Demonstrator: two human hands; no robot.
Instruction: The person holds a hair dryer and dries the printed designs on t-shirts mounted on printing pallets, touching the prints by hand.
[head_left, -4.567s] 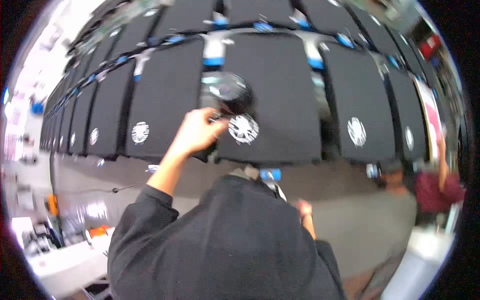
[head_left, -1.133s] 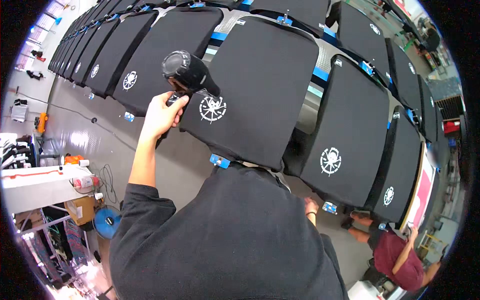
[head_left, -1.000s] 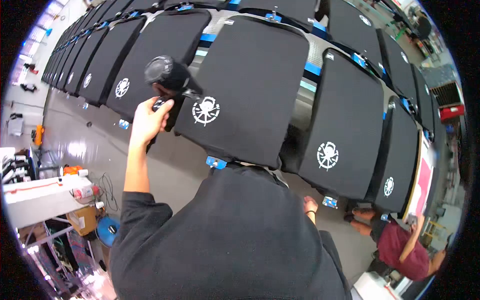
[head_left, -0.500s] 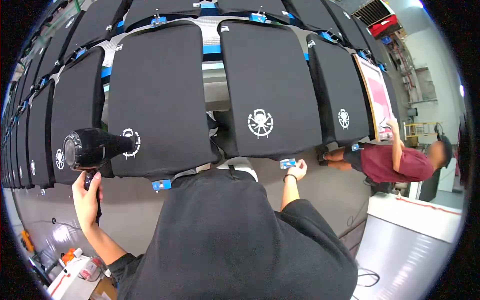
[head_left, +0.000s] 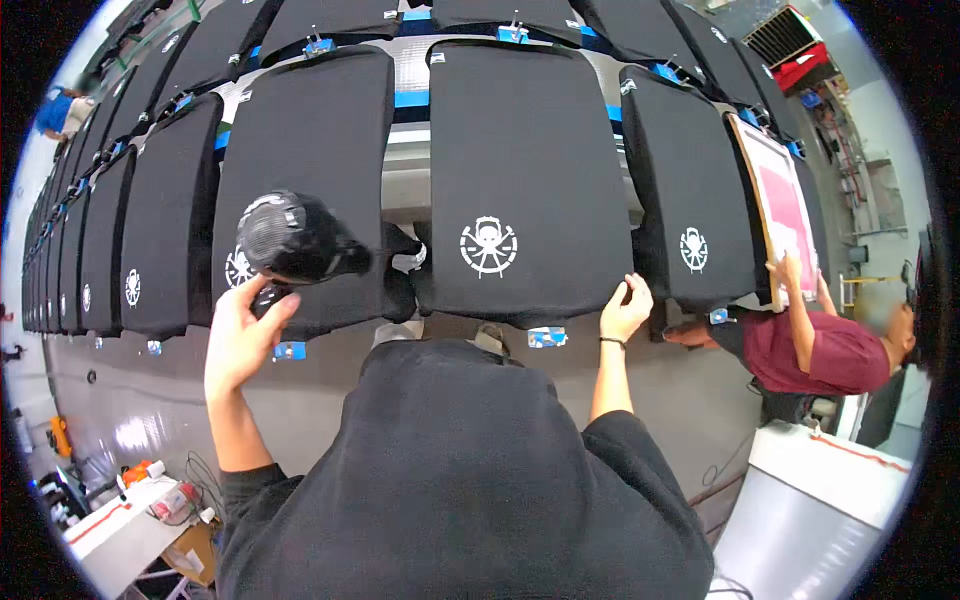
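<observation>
My left hand (head_left: 238,335) is wrapped round the handle of a black hair dryer (head_left: 300,240), held above a black shirt (head_left: 315,130) stretched over a board. The dryer's nozzle points right and its body partly covers that shirt's white print (head_left: 238,268). Straight ahead lies another black shirt (head_left: 525,150) with a white skull-and-tentacles print (head_left: 488,247) near its lower end. My right hand (head_left: 625,310) is at this shirt's lower right corner, fingers loosely bent and a little apart. Whether the fingertips touch the cloth I cannot tell.
More boards with black shirts curve away both sides. Blue brackets (head_left: 547,338) stick out at the board ends. At right, a person in a maroon shirt (head_left: 815,345) holds a framed screen (head_left: 775,195). A white-topped unit (head_left: 830,470) stands behind right, a cluttered table (head_left: 125,520) behind left.
The hair dryer has swung right and up with my left hand, its nozzle now beyond the print. My right hand has risen from beside a blue bracket to the shirt corner. The view has shifted.
</observation>
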